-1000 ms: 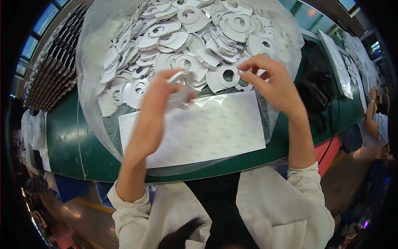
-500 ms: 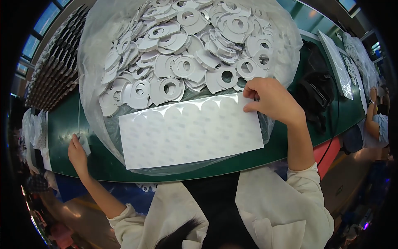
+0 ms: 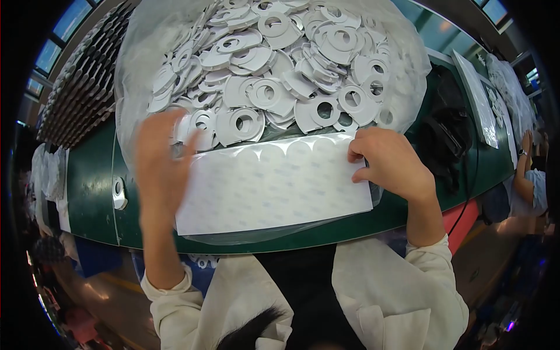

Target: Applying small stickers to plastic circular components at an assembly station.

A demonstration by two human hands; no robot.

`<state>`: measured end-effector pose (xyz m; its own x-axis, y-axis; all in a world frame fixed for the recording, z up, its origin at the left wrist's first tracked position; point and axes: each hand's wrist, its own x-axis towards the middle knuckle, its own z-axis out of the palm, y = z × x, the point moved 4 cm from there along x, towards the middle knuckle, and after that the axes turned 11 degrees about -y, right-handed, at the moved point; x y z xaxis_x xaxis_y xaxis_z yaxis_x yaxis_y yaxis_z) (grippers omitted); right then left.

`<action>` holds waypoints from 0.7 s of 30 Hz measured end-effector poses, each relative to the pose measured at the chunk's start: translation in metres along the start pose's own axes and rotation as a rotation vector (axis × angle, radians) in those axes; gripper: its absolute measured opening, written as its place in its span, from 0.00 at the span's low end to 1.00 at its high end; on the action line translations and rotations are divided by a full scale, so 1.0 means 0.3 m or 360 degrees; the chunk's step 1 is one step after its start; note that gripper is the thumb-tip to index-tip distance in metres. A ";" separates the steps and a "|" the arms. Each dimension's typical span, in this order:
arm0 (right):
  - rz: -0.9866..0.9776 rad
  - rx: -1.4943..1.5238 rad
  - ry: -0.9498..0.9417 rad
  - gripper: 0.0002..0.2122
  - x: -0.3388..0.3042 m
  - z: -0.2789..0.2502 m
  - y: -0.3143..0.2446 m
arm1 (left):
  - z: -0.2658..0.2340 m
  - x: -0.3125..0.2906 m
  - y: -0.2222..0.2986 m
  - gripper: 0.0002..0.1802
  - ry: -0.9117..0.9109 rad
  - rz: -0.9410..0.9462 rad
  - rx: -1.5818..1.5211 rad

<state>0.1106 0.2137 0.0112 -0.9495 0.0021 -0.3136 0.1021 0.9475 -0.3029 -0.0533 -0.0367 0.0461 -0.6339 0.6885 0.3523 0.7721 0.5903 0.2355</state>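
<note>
A wide white sheet with a row of clear rounded shapes along its top edge lies in front of me, over the plastic bag's near edge. My right hand grips it at the upper right corner, fingers bent and thumb on its face. Blurred by motion, my left hand is over the left part of a pile of white flat plastic parts with round holes; its thumb and fingers look apart. One such white part lies alone on the green table, left of that hand.
The pile sits on a large clear plastic bag on the green table. A tall stack of dark ridged trays stands at the far left. A black bag-like object with a cable lies at right. Another person's arm shows far right.
My left hand has let go of the single white part at the left, now lying on the table, and moved right and up to the pile. My right hand stays at the sheet's corner.
</note>
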 end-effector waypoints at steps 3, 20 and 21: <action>0.0001 0.0031 -0.0034 0.13 0.010 -0.015 -0.005 | 0.122 0.056 0.204 0.21 -0.0107 0.0558 -0.0134; 0.0015 0.0307 -0.0137 0.14 0.020 -0.015 0.008 | 0.308 0.213 0.371 0.30 -0.0114 0.0824 -0.0293; 0.0012 0.0307 -0.0142 0.14 0.025 -0.017 0.012 | 0.278 0.216 0.366 0.33 -0.0174 0.0762 -0.0638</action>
<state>0.1025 0.2187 0.0123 -0.9195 -0.0275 -0.3922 0.1720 0.8690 -0.4640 -0.0134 0.1078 0.0194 -0.1989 0.8888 0.4129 0.9149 0.0173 0.4034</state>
